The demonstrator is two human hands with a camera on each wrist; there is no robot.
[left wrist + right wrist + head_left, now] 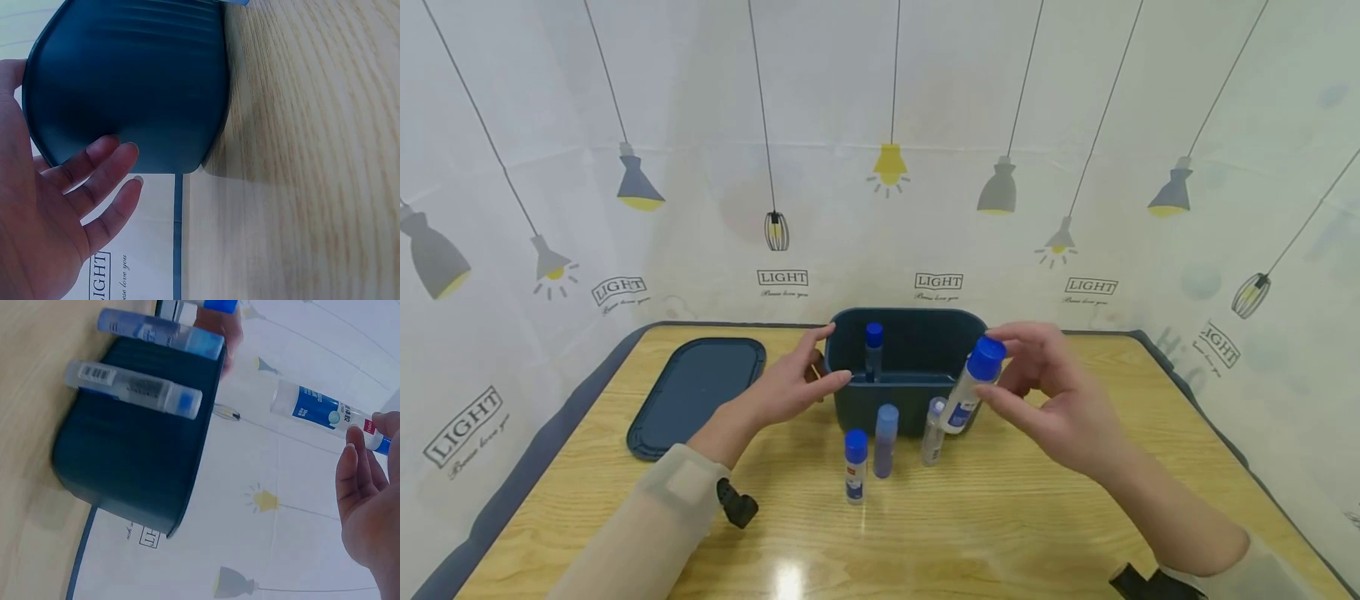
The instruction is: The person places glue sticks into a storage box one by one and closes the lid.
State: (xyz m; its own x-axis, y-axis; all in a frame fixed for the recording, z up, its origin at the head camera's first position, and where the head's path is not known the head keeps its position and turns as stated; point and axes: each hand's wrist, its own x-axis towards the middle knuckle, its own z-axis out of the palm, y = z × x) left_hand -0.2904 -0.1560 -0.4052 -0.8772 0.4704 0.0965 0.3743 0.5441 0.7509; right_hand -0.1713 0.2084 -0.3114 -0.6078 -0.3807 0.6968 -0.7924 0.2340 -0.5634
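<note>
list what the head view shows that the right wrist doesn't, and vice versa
Only the head view shows the dark lid and the blue-capped bottle inside the bin. Only the right wrist view shows the barcode on the clear bottle and the red patch on the held glue bottle. Both show the right hand pinching that bottle, the left hand and lamp-printed backdrop.

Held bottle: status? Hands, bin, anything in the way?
Right hand gripping blue-capped bottle, tilted, clear of table. Left hand at left end of bin. Lid off, one bottle inside. Possible snag: three bottles standing in front.
</note>
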